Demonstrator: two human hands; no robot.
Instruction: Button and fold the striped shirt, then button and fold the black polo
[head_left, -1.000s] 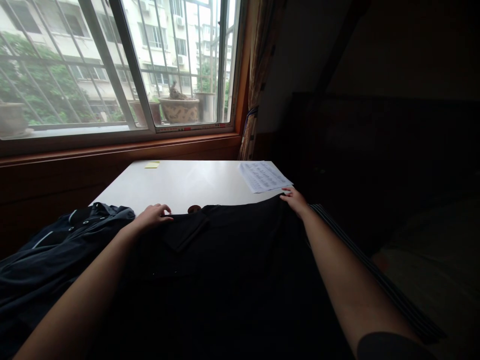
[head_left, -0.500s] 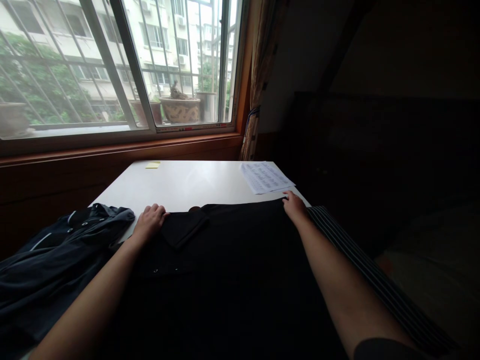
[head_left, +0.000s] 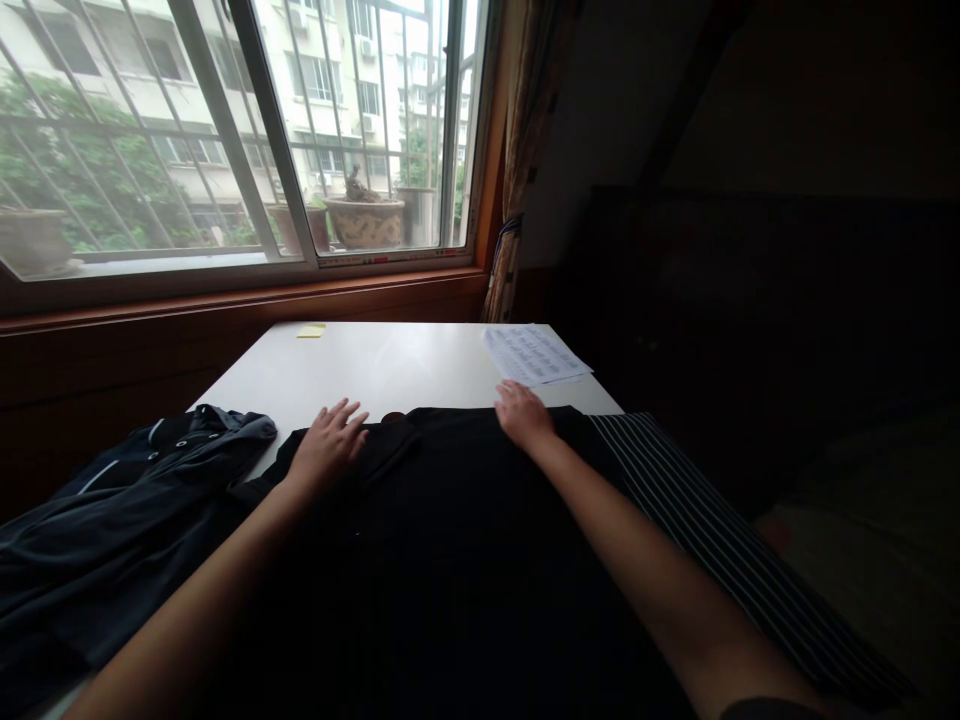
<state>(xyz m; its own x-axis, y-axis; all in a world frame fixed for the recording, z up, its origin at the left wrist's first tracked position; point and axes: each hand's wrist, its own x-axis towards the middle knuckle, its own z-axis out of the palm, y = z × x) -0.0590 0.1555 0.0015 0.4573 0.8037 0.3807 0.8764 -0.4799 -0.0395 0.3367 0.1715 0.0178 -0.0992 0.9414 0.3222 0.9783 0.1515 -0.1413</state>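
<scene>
A black garment [head_left: 450,520] is spread over the near part of the white table, its lower part too dark to make out. Over its upper left area is my left hand [head_left: 330,440], fingers spread and holding nothing. My right hand [head_left: 523,412] rests at the garment's far edge, fingers loosely extended with nothing gripped. Beneath the garment on the right, a dark striped cloth [head_left: 652,450] shows. To the left lies a crumpled dark jacket-like garment [head_left: 165,490] with round snaps and pale trim.
The white table [head_left: 390,365] reaches toward a barred window [head_left: 300,130]. Printed sheets [head_left: 536,352] lie at its far right corner, and a yellow sticky note [head_left: 310,330] at the far left. A small brown round object [head_left: 393,417] peeks from behind the garment. A tied curtain [head_left: 504,250] hangs beside the window.
Both hands have let go of the garment's far edge. My right hand moved left and inward, my left slightly right. More of the striped cloth shows, and the folded sleeve lies flatter.
</scene>
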